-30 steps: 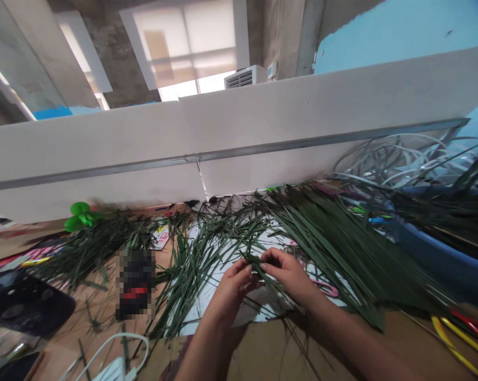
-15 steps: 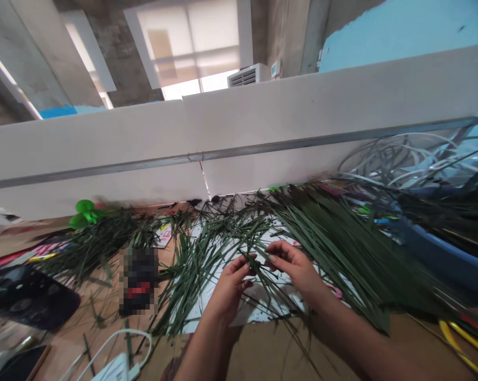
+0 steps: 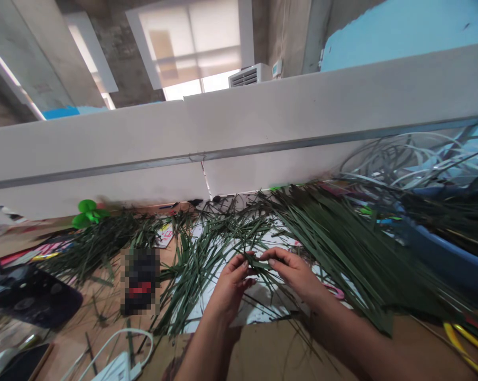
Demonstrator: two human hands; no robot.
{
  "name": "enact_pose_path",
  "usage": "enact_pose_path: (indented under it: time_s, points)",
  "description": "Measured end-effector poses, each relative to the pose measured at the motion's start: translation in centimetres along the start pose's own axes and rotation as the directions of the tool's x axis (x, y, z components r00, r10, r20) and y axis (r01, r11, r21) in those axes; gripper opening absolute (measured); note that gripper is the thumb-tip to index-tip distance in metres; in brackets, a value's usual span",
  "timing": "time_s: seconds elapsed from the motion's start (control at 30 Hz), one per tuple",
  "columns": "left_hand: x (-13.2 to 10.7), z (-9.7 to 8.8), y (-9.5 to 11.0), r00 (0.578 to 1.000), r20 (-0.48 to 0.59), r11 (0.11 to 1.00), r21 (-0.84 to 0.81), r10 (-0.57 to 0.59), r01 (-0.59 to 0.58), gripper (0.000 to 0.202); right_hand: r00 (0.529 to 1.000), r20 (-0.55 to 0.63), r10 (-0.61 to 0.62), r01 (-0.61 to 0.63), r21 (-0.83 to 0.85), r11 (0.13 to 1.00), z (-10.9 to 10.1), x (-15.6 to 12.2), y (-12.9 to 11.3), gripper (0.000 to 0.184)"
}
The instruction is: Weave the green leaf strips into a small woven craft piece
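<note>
Between my hands is a small woven piece of green leaf strips (image 3: 258,263), with loose strip ends sticking out on several sides. My left hand (image 3: 239,275) is closed on its left side, thumb and fingers pinching it. The thumb and forefinger of my right hand (image 3: 288,267) pinch a strip at its right side. Beneath, a white sheet (image 3: 207,286) carries many scattered leaf strips (image 3: 195,264). A pink-handled tool (image 3: 334,291), perhaps scissors, lies partly hidden behind my right forearm.
Long palm leaves (image 3: 342,243) spread to the right, beside a blue tub (image 3: 445,254) of dark strips. At left lie a heap of cut strips (image 3: 92,243), a blurred-out dark object (image 3: 139,280), a green plastic item (image 3: 89,214) and a white power strip (image 3: 118,368). A white partition (image 3: 263,121) stands behind.
My right hand has shifted slightly left and its fingers have come closer to the woven piece, now pinching a strip there. My left hand keeps its hold almost in place.
</note>
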State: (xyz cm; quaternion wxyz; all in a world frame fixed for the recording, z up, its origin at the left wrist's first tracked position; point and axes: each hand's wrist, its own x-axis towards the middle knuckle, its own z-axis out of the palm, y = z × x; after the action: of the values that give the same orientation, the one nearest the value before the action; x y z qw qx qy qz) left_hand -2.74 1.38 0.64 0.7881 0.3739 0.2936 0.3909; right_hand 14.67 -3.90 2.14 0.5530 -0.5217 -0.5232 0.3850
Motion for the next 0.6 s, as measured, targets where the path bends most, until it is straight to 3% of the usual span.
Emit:
enact_pose_path:
  time_s: [0.3,0.6]
  points:
    - [0.01,-0.02,-0.16,1.000,0.001,1.000,-0.001,-0.007,0.007,0.038,0.999,-0.034,-0.034,0.032,-0.039,0.999,0.03,-0.22,-0.32,0.017]
    - [0.06,0.34,-0.37,0.994,0.086,0.997,-0.034,-0.062,0.065,0.026,0.966,-0.254,0.054,-0.009,0.175,0.985,0.05,0.12,0.05,0.033]
